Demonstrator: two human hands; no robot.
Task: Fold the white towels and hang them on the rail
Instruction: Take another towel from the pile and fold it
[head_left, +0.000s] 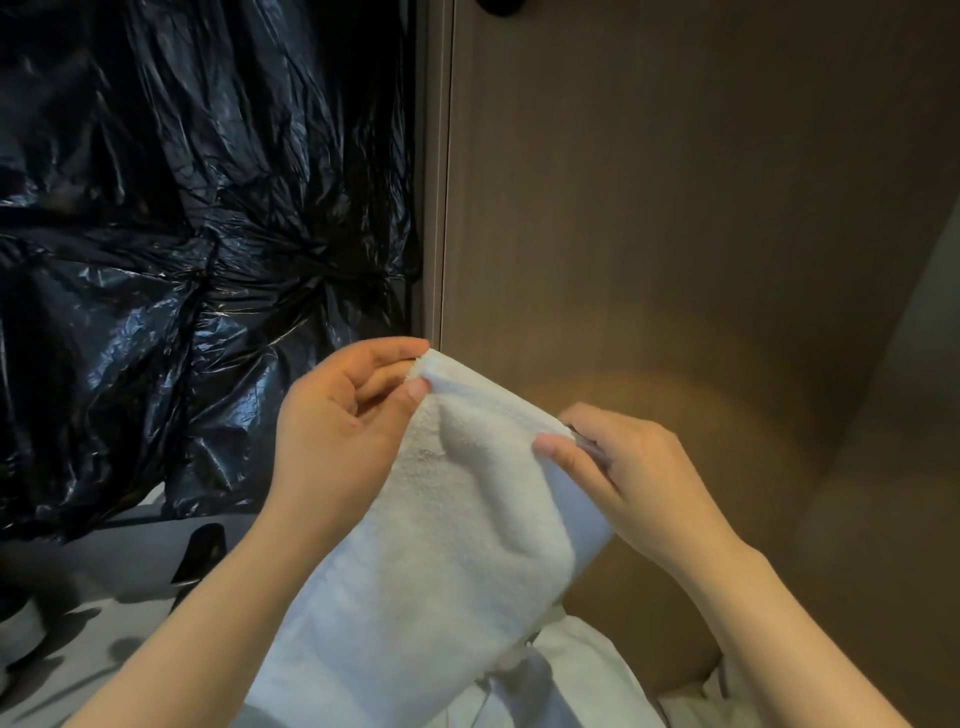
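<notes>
White towel (457, 545), held up before wooden panel (675, 208), top edge pinched at both corners by curled fingers (379, 349) of left hand (337, 421) and right hand (628, 467); apparently soft, light, limp, sagging between holds, best gripped at corners.

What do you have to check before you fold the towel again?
1. Left hand pinches one top corner of the white towel: ok.
2. Right hand pinches the other top corner: ok.
3. Cloth flat between the hands: not ok, a hollow crease runs down the middle.
4. Lower end of the towel hanging free: cannot tell, it runs out of view at the bottom.
5. Rail close enough to hang it: cannot tell, no rail shows in this view.
</notes>
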